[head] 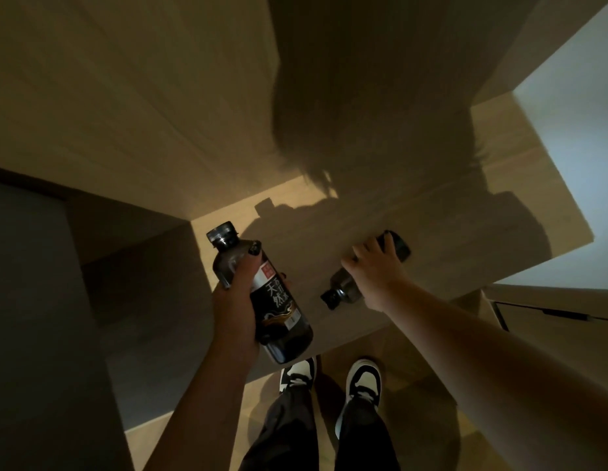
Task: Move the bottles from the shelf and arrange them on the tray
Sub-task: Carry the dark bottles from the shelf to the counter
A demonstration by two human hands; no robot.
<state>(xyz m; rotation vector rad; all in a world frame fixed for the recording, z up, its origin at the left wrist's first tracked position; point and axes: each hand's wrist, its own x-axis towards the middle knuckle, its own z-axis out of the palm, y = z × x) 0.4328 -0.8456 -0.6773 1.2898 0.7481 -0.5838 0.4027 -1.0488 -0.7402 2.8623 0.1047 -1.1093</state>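
Head view, left hand [236,307] gripping bottle [261,294], shelf edge [363,331] below

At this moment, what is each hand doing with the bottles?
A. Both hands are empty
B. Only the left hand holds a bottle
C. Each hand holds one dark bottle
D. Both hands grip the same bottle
C: the left hand is wrapped around a labelled dark bottle, while the right hand grips a second dark bottle above the wooden surface.
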